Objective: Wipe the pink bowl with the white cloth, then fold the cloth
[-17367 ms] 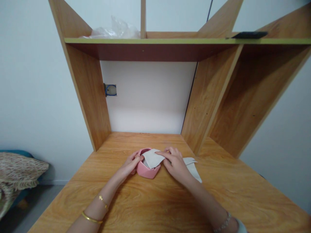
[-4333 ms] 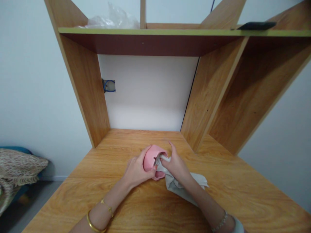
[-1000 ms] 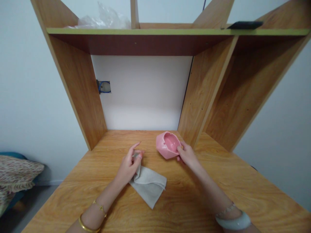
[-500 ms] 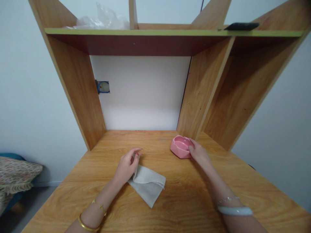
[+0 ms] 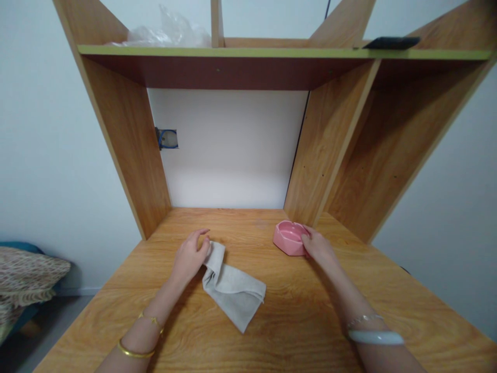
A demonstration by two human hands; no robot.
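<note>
A small pink dish (image 5: 288, 239) rests on the wooden desk (image 5: 295, 321), close to the upright divider panel (image 5: 322, 155). My right hand (image 5: 319, 247) has its fingers closed round the dish's right rim. A grey cloth (image 5: 232, 288) lies crumpled on the desk left of centre. My left hand (image 5: 189, 257) pinches the cloth's upper corner, which is lifted slightly off the wood.
A shelf (image 5: 272, 52) spans the desk overhead, carrying a clear plastic bag (image 5: 163, 33) at the left and a flat black object (image 5: 392, 42) at the right. A patterned fabric (image 5: 27, 274) lies low at the far left, beyond the desk edge.
Earlier both hands wiped the dish with the cloth. In the last second my right hand carried the dish right and set it down, while my left hand drew the cloth's corner leftward.
</note>
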